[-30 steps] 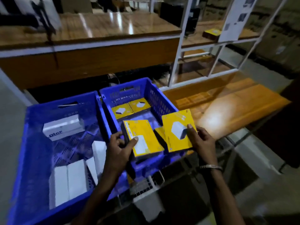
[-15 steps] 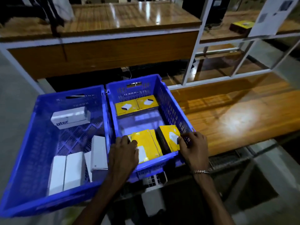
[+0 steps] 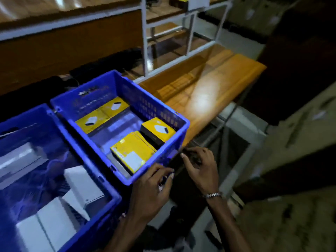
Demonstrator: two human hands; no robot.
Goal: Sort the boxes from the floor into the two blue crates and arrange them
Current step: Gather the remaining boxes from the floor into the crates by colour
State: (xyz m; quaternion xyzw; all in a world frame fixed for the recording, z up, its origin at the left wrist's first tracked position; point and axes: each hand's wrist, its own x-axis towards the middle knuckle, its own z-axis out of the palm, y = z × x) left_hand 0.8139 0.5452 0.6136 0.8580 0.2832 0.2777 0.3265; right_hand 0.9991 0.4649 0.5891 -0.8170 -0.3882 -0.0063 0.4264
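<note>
Seeing two blue crates side by side. Right crate point(image 3: 181, 131) as landmark: four yellow boxes point(image 3: 133, 153) inside, two at far end, two at near end. Left hand point(image 3: 154, 188) and right hand point(image 3: 200, 168) just outside its near corner, fingers loosely curled, holding nothing I can see. White boxes point(image 3: 81, 186) in left crate point(image 3: 54, 117) beside it.

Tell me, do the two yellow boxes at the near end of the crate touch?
Touching. The head view shows the flat box meeting the raised box with no gap.
</note>
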